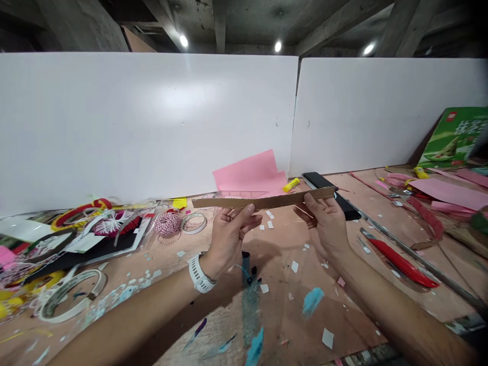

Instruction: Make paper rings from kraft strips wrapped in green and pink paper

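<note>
A long narrow strip of brown cardboard [274, 200] is held up level above the table, slightly bent near its middle. My left hand [233, 231], with a white watch [201, 273] on its wrist, pinches the strip left of centre between thumb and fingers. Near the strip's right end, my right hand [324, 218] grips it the same way, thumb in front. Behind the strip stands a sheet of pink paper [249, 172] against the white board, with a yellow glue stick [292, 184] to its right. A black phone-like object [345, 207] lies just beyond my right hand.
White boards [152, 122] wall off the back. On the left lie a roll of tape [72, 300], a ball of red-and-white string [168, 223] and craft pieces. A red utility knife [404, 262] and a long metal ruler [419, 256] lie right. Paper scraps dot the table [278, 325].
</note>
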Action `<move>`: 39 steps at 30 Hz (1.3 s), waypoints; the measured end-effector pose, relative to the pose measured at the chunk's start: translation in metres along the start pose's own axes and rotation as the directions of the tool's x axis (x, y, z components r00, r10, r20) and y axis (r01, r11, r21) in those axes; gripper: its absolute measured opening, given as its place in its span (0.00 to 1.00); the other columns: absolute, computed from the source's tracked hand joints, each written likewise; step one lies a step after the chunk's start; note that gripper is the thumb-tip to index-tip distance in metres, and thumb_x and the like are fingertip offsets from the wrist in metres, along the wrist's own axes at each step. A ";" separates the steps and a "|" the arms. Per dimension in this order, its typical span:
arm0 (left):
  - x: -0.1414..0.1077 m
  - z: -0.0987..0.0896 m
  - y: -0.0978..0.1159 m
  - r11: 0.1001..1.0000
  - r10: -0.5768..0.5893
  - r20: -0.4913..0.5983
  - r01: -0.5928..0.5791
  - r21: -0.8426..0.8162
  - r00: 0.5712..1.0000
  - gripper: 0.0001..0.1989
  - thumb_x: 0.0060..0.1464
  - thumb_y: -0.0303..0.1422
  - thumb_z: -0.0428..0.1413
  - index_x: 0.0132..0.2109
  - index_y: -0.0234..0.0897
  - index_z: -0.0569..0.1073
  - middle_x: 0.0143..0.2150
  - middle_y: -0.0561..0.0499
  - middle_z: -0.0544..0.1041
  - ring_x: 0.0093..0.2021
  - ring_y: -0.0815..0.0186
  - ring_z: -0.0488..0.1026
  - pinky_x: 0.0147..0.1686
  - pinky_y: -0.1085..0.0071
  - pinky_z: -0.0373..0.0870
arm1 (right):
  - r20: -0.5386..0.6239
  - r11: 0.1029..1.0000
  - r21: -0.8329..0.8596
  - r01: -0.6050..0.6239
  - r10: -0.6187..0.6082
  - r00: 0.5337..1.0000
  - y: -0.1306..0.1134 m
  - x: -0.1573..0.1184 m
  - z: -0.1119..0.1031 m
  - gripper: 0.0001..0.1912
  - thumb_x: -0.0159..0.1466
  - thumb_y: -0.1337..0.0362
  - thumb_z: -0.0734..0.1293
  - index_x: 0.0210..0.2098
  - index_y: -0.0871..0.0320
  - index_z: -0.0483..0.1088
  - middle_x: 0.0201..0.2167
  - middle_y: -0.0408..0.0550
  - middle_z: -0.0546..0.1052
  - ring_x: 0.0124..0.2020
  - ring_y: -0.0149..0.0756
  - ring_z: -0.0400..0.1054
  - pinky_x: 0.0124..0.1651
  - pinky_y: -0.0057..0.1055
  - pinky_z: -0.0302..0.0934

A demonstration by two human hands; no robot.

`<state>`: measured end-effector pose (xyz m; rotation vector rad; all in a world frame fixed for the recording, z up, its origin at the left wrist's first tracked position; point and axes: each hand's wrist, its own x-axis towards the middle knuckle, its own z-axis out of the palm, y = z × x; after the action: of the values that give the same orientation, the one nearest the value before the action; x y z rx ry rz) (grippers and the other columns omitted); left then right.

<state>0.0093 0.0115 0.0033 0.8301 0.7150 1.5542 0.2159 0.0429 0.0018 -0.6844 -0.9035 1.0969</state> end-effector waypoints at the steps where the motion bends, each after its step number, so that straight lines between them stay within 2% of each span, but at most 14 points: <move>1: 0.000 0.000 0.000 1.000 0.002 -0.007 -0.002 0.017 1.000 0.16 0.49 0.36 0.73 0.31 0.34 0.73 0.25 0.55 0.77 0.32 0.65 0.82 0.40 0.68 0.81 | 0.010 1.000 -0.017 0.011 -0.011 1.000 0.000 -0.002 0.001 0.15 0.57 0.58 0.80 0.42 0.49 0.77 0.41 0.38 0.84 0.38 0.33 0.80 0.45 0.34 0.78; 7: 0.004 -0.005 -0.001 0.994 0.054 -0.061 -0.048 0.100 0.997 0.15 0.48 0.36 0.72 0.35 0.33 0.76 0.28 0.55 0.78 0.27 0.71 0.78 0.34 0.74 0.78 | 0.133 0.966 -0.213 0.149 -0.122 0.984 0.001 -0.019 0.008 0.24 0.57 0.59 0.80 0.52 0.49 0.76 0.37 0.43 0.83 0.39 0.40 0.80 0.47 0.41 0.77; 10: 0.006 -0.007 -0.002 0.990 0.075 -0.060 -0.068 0.122 0.995 0.16 0.49 0.35 0.72 0.37 0.34 0.74 0.31 0.55 0.79 0.26 0.72 0.77 0.31 0.75 0.76 | 0.240 0.927 -0.285 0.245 -0.179 0.954 0.002 -0.028 0.010 0.23 0.58 0.60 0.79 0.52 0.48 0.76 0.46 0.47 0.83 0.44 0.45 0.80 0.49 0.45 0.77; 14: 0.009 -0.009 -0.001 0.991 0.064 -0.010 -0.062 0.120 0.998 0.15 0.50 0.35 0.71 0.40 0.36 0.75 0.32 0.56 0.78 0.26 0.74 0.74 0.32 0.75 0.76 | 0.419 0.886 -0.331 0.325 -0.171 0.892 0.002 -0.032 0.009 0.18 0.61 0.65 0.77 0.50 0.45 0.77 0.57 0.46 0.79 0.56 0.46 0.76 0.60 0.49 0.72; 16: 0.011 -0.010 0.000 0.992 0.029 0.034 -0.033 0.122 0.999 0.14 0.50 0.37 0.71 0.39 0.34 0.77 0.33 0.54 0.78 0.29 0.72 0.75 0.34 0.73 0.77 | 0.454 0.901 -0.301 0.313 -0.153 0.878 0.002 -0.032 0.007 0.18 0.61 0.67 0.77 0.49 0.44 0.78 0.56 0.45 0.80 0.60 0.46 0.74 0.61 0.48 0.72; 19: 0.015 -0.013 -0.001 0.990 -0.021 0.096 0.007 0.140 0.995 0.14 0.51 0.37 0.71 0.38 0.32 0.80 0.36 0.48 0.80 0.34 0.68 0.77 0.38 0.70 0.78 | 0.473 0.960 -0.210 0.184 -0.065 0.879 0.003 -0.032 0.004 0.14 0.61 0.63 0.76 0.46 0.42 0.81 0.56 0.44 0.81 0.58 0.48 0.75 0.51 0.45 0.79; 21: 0.018 -0.016 -0.001 0.988 -0.039 0.128 0.019 0.154 0.991 0.14 0.52 0.37 0.70 0.39 0.31 0.81 0.38 0.46 0.81 0.36 0.66 0.78 0.39 0.68 0.78 | 0.517 0.965 -0.214 0.153 -0.021 0.856 0.002 -0.030 -0.001 0.13 0.62 0.60 0.75 0.47 0.42 0.81 0.57 0.43 0.80 0.58 0.51 0.75 0.47 0.46 0.80; 23: 0.021 -0.020 0.001 0.986 -0.043 0.151 0.017 0.168 0.988 0.13 0.53 0.37 0.70 0.39 0.31 0.81 0.38 0.45 0.82 0.36 0.65 0.78 0.40 0.67 0.78 | 0.614 0.909 -0.309 0.278 -0.033 0.789 -0.002 -0.026 -0.007 0.18 0.63 0.61 0.74 0.52 0.41 0.79 0.60 0.41 0.78 0.60 0.51 0.74 0.53 0.48 0.78; 26: 0.027 -0.024 0.006 0.983 -0.027 0.178 -0.007 0.186 0.984 0.12 0.53 0.37 0.69 0.38 0.32 0.81 0.37 0.46 0.81 0.37 0.66 0.77 0.41 0.68 0.77 | 0.768 0.703 -0.397 0.590 -0.097 0.633 -0.007 -0.020 -0.014 0.26 0.65 0.66 0.71 0.61 0.39 0.73 0.62 0.39 0.75 0.60 0.49 0.74 0.61 0.48 0.72; 28: 0.032 -0.027 0.013 0.979 -0.011 0.194 -0.029 0.202 0.981 0.11 0.53 0.37 0.69 0.37 0.33 0.81 0.38 0.47 0.81 0.38 0.65 0.77 0.41 0.68 0.77 | 0.829 0.556 -0.394 0.732 -0.130 0.545 -0.009 -0.016 -0.017 0.29 0.65 0.68 0.70 0.63 0.39 0.70 0.63 0.39 0.73 0.56 0.47 0.77 0.57 0.46 0.74; 31: 0.036 -0.029 0.022 0.971 -0.018 0.222 -0.037 0.238 0.975 0.11 0.53 0.37 0.70 0.39 0.33 0.82 0.39 0.46 0.82 0.40 0.64 0.78 0.43 0.67 0.77 | 0.872 0.425 -0.388 0.818 -0.119 0.475 -0.004 -0.013 -0.018 0.29 0.66 0.69 0.69 0.63 0.38 0.71 0.63 0.40 0.73 0.51 0.46 0.80 0.51 0.43 0.77; 34: 0.037 -0.029 0.028 0.960 -0.065 0.258 -0.010 0.280 0.964 0.13 0.53 0.38 0.70 0.41 0.33 0.83 0.42 0.44 0.83 0.41 0.63 0.79 0.46 0.65 0.78 | 0.907 0.354 -0.347 0.868 -0.107 0.407 0.003 -0.013 -0.016 0.31 0.68 0.71 0.67 0.66 0.37 0.67 0.63 0.42 0.73 0.53 0.46 0.79 0.50 0.43 0.77; 36: 0.036 -0.029 0.028 0.949 -0.102 0.278 0.010 0.316 0.955 0.14 0.54 0.39 0.69 0.43 0.34 0.83 0.44 0.43 0.83 0.42 0.62 0.80 0.46 0.63 0.78 | 0.925 0.350 -0.304 0.886 -0.114 0.363 0.006 -0.015 -0.014 0.34 0.68 0.71 0.67 0.69 0.38 0.62 0.65 0.44 0.72 0.53 0.46 0.79 0.49 0.42 0.77; 39: 0.033 -0.029 0.023 0.924 -0.139 0.280 0.023 0.382 0.950 0.14 0.54 0.40 0.68 0.43 0.35 0.83 0.44 0.42 0.84 0.41 0.59 0.81 0.42 0.63 0.79 | 0.920 0.452 -0.296 0.841 -0.100 0.378 0.006 -0.019 -0.009 0.31 0.68 0.70 0.67 0.67 0.39 0.65 0.63 0.44 0.75 0.55 0.46 0.78 0.51 0.40 0.76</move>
<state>-0.0302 0.0412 0.0095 1.2766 0.8204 1.1916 0.2172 0.0267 -0.0127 -0.3996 -2.3581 0.2560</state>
